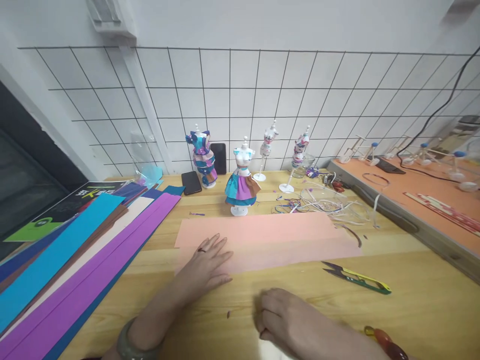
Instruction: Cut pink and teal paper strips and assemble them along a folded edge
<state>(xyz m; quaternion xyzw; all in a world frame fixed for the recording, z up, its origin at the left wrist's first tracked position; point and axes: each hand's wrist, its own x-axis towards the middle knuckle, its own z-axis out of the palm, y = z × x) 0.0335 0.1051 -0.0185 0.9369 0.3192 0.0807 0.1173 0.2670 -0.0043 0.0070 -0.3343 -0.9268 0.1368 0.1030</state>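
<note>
A long pale pink strip (258, 227) lies across the table. My left hand (208, 265) rests flat on its left end, fingers spread. Lower down, my right hand (281, 315) is curled closed above the wood, with a little blur. Something white (272, 348) shows below it at the frame's bottom edge; whether the fingers hold anything is hidden. To the right lie thread snips (356, 277) with yellow and green handles, apart from both hands. Behind the strip stands a mini dress form (242, 175) in a teal, purple and brown skirt.
Long coloured strips (90, 255) cover the table's left side. Other mini dress forms (202, 157) and two phones (191, 183) stand or lie along the tiled wall. Tangled ribbons and scraps (318, 200) lie back right, beside an orange raised surface (423, 185).
</note>
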